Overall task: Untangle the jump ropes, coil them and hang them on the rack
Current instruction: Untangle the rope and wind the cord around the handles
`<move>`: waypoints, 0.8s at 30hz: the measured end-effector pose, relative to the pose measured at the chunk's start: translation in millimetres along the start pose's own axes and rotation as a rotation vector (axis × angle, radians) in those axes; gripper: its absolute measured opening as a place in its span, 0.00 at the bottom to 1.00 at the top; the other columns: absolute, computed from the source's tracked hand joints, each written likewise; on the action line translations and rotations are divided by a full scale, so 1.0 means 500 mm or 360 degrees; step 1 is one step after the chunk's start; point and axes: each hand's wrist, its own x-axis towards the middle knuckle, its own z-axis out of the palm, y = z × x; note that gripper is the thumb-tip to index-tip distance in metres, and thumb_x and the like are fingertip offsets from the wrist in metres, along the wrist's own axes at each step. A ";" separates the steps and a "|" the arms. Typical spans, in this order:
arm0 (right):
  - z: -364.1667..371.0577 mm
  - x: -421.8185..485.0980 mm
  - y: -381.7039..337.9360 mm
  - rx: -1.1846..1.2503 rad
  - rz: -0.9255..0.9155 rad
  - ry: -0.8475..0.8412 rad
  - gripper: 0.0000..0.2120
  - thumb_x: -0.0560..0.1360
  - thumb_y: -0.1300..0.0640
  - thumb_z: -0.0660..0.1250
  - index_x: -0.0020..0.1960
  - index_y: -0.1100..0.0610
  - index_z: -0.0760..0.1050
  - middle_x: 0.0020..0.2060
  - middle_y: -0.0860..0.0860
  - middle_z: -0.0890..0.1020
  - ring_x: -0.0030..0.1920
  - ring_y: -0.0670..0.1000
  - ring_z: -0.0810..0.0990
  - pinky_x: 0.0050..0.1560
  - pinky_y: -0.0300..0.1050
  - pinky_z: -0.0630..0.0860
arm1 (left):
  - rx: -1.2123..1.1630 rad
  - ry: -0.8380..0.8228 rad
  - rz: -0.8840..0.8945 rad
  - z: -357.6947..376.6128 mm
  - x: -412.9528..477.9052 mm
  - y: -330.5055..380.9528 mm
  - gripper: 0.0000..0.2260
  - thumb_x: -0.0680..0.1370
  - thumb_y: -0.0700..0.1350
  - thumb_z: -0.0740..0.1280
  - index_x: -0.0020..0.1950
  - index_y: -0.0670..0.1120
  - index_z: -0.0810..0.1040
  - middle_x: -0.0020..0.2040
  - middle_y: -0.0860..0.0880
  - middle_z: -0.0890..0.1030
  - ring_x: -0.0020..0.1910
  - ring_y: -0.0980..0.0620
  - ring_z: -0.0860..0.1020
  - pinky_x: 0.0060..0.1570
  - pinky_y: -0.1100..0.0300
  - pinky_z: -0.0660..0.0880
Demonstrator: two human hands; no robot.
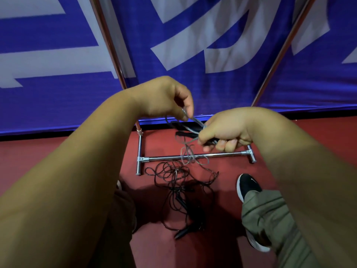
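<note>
Head view: left hand (166, 97), right hand (226, 130) pinch grey rope (195, 120) between them.

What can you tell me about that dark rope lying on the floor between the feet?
The dark jump rope is a thin, glossy cord heaped in loose tangled loops on the red floor, just in front of the chrome rack base. Slim black handles lie at its near end. It lies slack and unheld.
</note>
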 end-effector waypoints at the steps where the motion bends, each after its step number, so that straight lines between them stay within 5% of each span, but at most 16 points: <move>1: -0.003 0.006 0.002 0.0013 -0.0001 0.0109 0.03 0.80 0.62 0.67 0.48 0.59 0.74 0.39 0.56 0.82 0.27 0.47 0.61 0.22 0.33 0.56 | 0.0073 -0.0040 -0.0033 0.001 -0.001 0.003 0.09 0.73 0.42 0.80 0.44 0.56 0.86 0.46 0.52 0.86 0.45 0.52 0.84 0.54 0.50 0.80; 5: -0.014 0.021 0.002 0.0164 -0.0164 0.0495 0.08 0.80 0.63 0.64 0.42 0.59 0.73 0.24 0.52 0.75 0.21 0.47 0.63 0.23 0.33 0.60 | 0.0118 -0.0107 -0.0171 0.011 -0.007 0.011 0.09 0.74 0.41 0.79 0.49 0.53 0.83 0.44 0.54 0.87 0.43 0.56 0.85 0.46 0.58 0.79; 9: -0.019 0.025 -0.006 0.0291 -0.0447 0.0677 0.05 0.79 0.64 0.65 0.45 0.57 0.71 0.34 0.57 0.75 0.25 0.50 0.66 0.24 0.39 0.65 | -0.0575 -0.0178 -0.0426 0.044 -0.012 0.005 0.16 0.77 0.33 0.75 0.59 0.40 0.71 0.48 0.36 0.87 0.46 0.42 0.87 0.39 0.56 0.84; 13: -0.023 0.032 -0.011 0.0368 -0.0558 0.0728 0.03 0.78 0.64 0.66 0.48 0.57 0.72 0.35 0.57 0.73 0.26 0.50 0.66 0.24 0.41 0.65 | -0.0997 -0.0229 -0.0423 0.044 -0.008 -0.010 0.15 0.81 0.34 0.72 0.67 0.41 0.76 0.56 0.39 0.86 0.52 0.43 0.87 0.50 0.56 0.84; 16: -0.025 0.032 -0.017 0.0584 -0.0581 0.0579 0.07 0.79 0.64 0.68 0.56 0.58 0.75 0.35 0.54 0.72 0.25 0.46 0.63 0.23 0.39 0.61 | -0.0484 -0.0129 -0.0386 0.028 -0.009 -0.012 0.07 0.81 0.44 0.73 0.59 0.48 0.86 0.51 0.50 0.89 0.52 0.49 0.87 0.53 0.57 0.83; 18: -0.022 0.029 -0.024 0.0656 -0.0609 0.0478 0.07 0.79 0.63 0.70 0.56 0.57 0.75 0.36 0.53 0.73 0.26 0.45 0.63 0.23 0.38 0.59 | -0.0038 -0.0034 -0.0363 0.024 -0.009 -0.010 0.05 0.81 0.51 0.73 0.53 0.53 0.88 0.46 0.58 0.88 0.43 0.61 0.83 0.49 0.60 0.77; 21: -0.016 0.023 -0.037 0.0808 -0.0659 0.0360 0.14 0.78 0.48 0.76 0.56 0.56 0.78 0.36 0.51 0.74 0.27 0.44 0.61 0.23 0.37 0.57 | 0.0050 0.0086 -0.0375 0.031 -0.002 -0.008 0.06 0.84 0.49 0.67 0.53 0.52 0.83 0.42 0.57 0.88 0.33 0.62 0.78 0.41 0.61 0.72; 24: -0.019 0.021 -0.050 0.1038 -0.0646 0.0435 0.27 0.77 0.32 0.72 0.57 0.56 0.79 0.36 0.51 0.75 0.28 0.44 0.60 0.22 0.36 0.56 | -0.0428 0.0069 -0.0336 0.038 -0.002 -0.014 0.08 0.87 0.45 0.63 0.55 0.44 0.81 0.45 0.46 0.89 0.44 0.54 0.86 0.46 0.64 0.79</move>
